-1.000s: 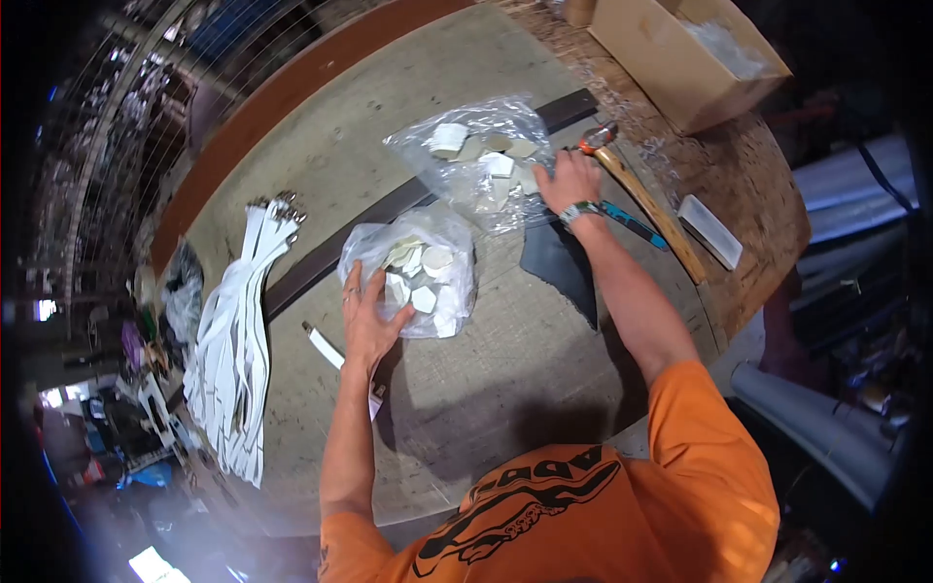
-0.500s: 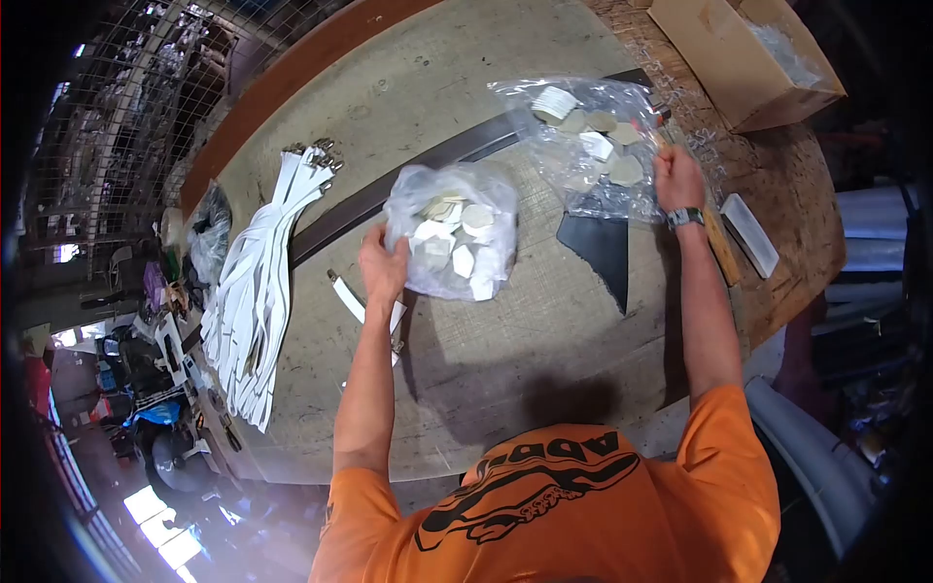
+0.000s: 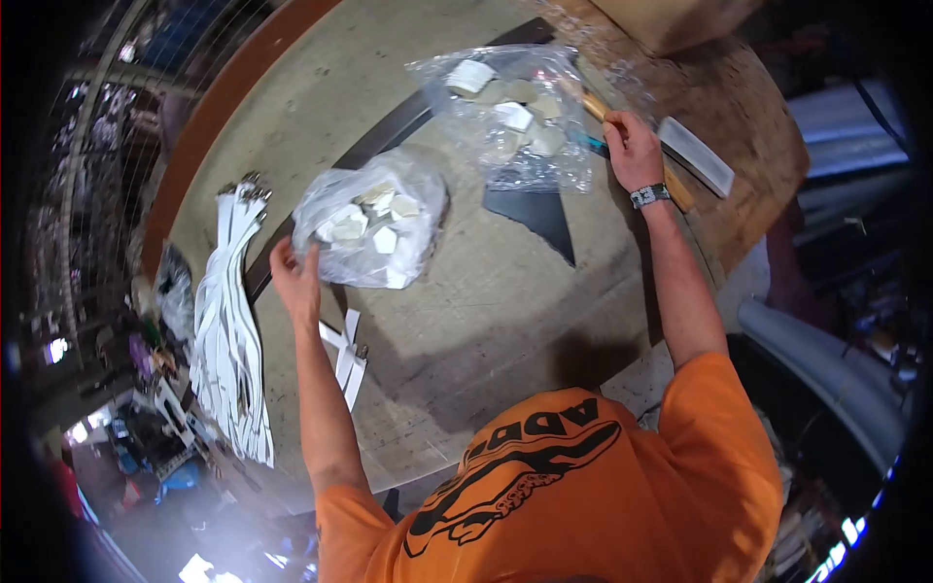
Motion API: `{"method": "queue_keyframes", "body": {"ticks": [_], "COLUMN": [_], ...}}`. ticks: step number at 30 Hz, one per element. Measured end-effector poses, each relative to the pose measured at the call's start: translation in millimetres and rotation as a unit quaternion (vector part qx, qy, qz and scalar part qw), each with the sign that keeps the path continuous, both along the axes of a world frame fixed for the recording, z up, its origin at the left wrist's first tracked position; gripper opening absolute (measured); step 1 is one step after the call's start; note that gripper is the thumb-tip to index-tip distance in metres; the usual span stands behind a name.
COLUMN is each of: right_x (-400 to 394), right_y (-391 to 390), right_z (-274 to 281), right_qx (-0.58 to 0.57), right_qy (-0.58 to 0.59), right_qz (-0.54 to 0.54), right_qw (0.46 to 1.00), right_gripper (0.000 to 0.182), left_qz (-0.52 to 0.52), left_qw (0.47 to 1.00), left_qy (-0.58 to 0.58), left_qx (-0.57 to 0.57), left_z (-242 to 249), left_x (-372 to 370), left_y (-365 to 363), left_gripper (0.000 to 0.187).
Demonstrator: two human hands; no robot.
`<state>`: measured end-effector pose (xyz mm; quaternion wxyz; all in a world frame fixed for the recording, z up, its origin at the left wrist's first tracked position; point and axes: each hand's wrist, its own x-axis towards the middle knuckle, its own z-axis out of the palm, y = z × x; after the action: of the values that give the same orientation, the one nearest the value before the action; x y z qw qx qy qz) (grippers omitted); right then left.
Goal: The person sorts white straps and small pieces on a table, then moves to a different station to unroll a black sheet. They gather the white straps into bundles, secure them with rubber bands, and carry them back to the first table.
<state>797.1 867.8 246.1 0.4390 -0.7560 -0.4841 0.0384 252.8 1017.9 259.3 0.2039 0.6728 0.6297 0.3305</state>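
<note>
My left hand (image 3: 295, 282) grips the near edge of a clear plastic bag of white and beige cut pieces (image 3: 374, 230) on the round workbench (image 3: 486, 311). My right hand (image 3: 632, 148), with a watch on the wrist, holds the right edge of a second clear bag of similar pieces (image 3: 510, 112) farther back. A dark leather offcut (image 3: 539, 216) lies just below that second bag. Both bags rest on the bench top.
A stack of white straps with metal ends (image 3: 228, 321) lies at the left. Two loose white strips (image 3: 345, 355) sit by my left forearm. A wooden-handled hammer (image 3: 671, 180), a pale block (image 3: 695, 155) and a cardboard box (image 3: 671, 19) are at the right rear. A dark bar (image 3: 389, 136) crosses the bench.
Both hands have closed on the edges of their bags. The left hand went from resting on its bag to gripping its near edge; the view swung.
</note>
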Motion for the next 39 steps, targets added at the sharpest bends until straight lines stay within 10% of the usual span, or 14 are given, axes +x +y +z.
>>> {"method": "queue_keyframes", "body": {"ticks": [3, 8, 15, 30, 39], "right_x": [10.0, -26.2, -49.8, -85.9, -56.9], "right_y": [-35.4, -62.7, -95.4, -128.8, 46.9], "right_z": [-1.5, -19.0, -14.9, 11.6, -24.1], "right_qx": [-0.077, -0.136, -0.233, -0.146, -0.183], "right_qy": [-0.135, -0.237, -0.179, -0.055, 0.129], "right_qz": [-0.034, -0.038, -0.031, 0.026, -0.109], "right_qw": [0.987, 0.961, 0.956, 0.987, 0.968], "right_gripper": [0.017, 0.026, 0.017, 0.027, 0.061], "left_qz": [0.020, -0.240, -0.415, -0.386, -0.279], "left_qw": [0.998, 0.968, 0.900, 0.908, 0.955], "left_qy": [0.057, 0.062, 0.134, 0.163, -0.077], "left_qx": [0.001, 0.037, 0.015, -0.017, -0.068], "left_z": [15.6, 20.0, -11.5, -17.9, 8.3], "left_x": [12.5, 120.4, 249.9, 176.4, 183.7], "left_y": [-71.1, -189.2, -186.5, -250.4, -198.4], "left_gripper": [0.033, 0.023, 0.074, 0.069, 0.043]}}
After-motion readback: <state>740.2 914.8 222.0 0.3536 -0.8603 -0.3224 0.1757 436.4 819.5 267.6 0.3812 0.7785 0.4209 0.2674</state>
